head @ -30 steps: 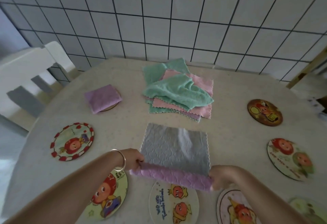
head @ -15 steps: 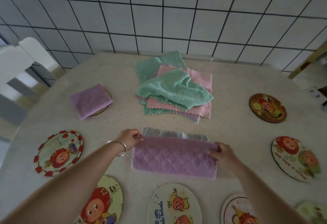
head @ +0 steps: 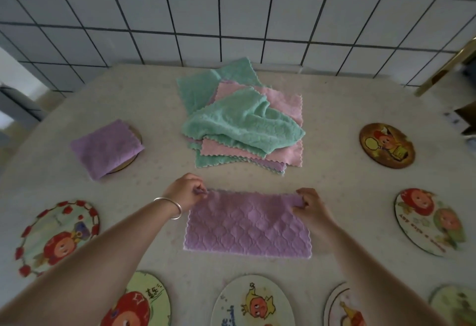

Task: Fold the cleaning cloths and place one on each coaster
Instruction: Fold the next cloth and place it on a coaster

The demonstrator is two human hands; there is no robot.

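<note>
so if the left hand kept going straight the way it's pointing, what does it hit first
Probably the pile of cloths. The left hand, pinching the purple cloth, points away toward it over bare table; depth is unclear.

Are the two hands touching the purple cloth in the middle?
Touching. The head view shows the left hand and right hand each pinching a far corner of the purple cloth, which lies folded on the table.

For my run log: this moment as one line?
step: folding | left hand, right hand: pinching purple cloth far corners | state: folded once
</note>
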